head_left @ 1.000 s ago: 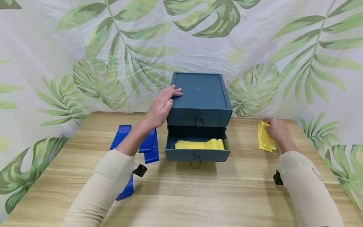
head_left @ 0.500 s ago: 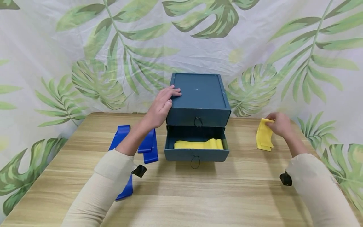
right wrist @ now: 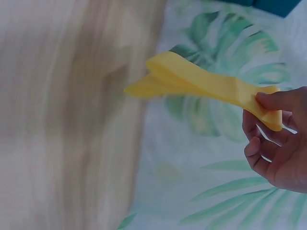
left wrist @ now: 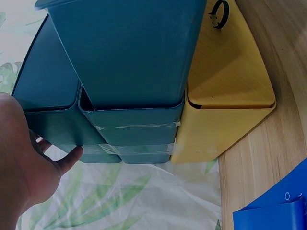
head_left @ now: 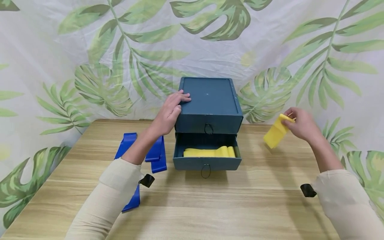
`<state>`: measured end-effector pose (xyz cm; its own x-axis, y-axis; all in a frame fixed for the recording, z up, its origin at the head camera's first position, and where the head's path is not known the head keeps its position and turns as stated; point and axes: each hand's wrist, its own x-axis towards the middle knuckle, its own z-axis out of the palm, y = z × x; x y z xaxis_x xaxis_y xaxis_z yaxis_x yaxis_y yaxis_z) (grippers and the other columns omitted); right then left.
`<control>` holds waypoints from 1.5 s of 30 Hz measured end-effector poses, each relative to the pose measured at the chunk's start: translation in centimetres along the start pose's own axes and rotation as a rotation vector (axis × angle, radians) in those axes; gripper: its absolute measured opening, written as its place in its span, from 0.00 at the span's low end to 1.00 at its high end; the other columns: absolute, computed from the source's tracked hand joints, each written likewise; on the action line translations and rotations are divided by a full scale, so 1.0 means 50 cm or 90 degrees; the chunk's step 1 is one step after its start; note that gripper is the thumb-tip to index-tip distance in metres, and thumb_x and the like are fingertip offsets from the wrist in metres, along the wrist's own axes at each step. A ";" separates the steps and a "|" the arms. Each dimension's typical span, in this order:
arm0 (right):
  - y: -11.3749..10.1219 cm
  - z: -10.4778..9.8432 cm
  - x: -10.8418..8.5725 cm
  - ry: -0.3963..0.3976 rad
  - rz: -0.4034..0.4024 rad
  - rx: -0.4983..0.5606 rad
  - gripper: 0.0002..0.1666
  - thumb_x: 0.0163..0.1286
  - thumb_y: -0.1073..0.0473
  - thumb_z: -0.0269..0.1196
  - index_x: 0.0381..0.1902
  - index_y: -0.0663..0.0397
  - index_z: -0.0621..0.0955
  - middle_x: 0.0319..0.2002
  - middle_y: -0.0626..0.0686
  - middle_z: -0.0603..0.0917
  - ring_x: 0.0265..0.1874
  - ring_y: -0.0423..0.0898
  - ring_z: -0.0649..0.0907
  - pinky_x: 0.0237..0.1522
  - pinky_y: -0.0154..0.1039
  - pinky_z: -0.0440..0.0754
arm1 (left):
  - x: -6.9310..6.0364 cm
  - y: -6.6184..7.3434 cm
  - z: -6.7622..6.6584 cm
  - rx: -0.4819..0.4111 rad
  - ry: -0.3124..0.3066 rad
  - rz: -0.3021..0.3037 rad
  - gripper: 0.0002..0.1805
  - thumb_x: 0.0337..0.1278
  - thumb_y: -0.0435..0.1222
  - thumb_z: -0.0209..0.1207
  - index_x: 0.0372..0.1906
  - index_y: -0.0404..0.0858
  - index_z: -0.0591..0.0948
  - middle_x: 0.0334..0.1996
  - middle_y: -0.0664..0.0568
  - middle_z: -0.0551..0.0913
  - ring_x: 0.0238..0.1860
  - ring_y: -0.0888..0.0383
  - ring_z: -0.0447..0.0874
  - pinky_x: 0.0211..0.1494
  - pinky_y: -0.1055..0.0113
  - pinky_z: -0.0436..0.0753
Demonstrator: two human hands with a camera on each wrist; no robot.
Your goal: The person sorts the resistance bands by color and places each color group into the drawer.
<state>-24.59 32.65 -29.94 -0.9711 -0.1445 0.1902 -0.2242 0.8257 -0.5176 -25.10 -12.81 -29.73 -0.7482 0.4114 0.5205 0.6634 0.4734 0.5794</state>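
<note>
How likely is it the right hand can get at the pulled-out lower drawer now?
Probably yes: nothing visible stands between the right hand, pinching a yellow strip, and the lower drawer, and the left hand rests on the cabinet top, clear of the opening.

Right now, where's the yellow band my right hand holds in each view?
Head: yellow band, right of the box.
Left wrist: not in it.
Right wrist: upper middle, its right end in the right hand.
Shared landmark: leafy cloth, in all three views.

Three drawers (left wrist: 129,57), one held yellow band (head_left: 276,133)
</note>
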 end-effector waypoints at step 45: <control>-0.296 -0.079 -0.111 0.099 -0.232 0.218 0.20 0.66 0.77 0.67 0.52 0.65 0.74 0.36 0.44 0.86 0.25 0.41 0.83 0.27 0.28 0.76 | -0.001 -0.001 -0.001 -0.006 0.007 0.005 0.25 0.74 0.31 0.36 0.64 0.28 0.77 0.73 0.37 0.71 0.81 0.44 0.52 0.82 0.47 0.48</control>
<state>-15.58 23.41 -20.03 -0.8074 -0.2850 0.5166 -0.5843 0.5076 -0.6332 -25.10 -12.91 -29.74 -0.7431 0.4067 0.5314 0.6691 0.4629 0.5814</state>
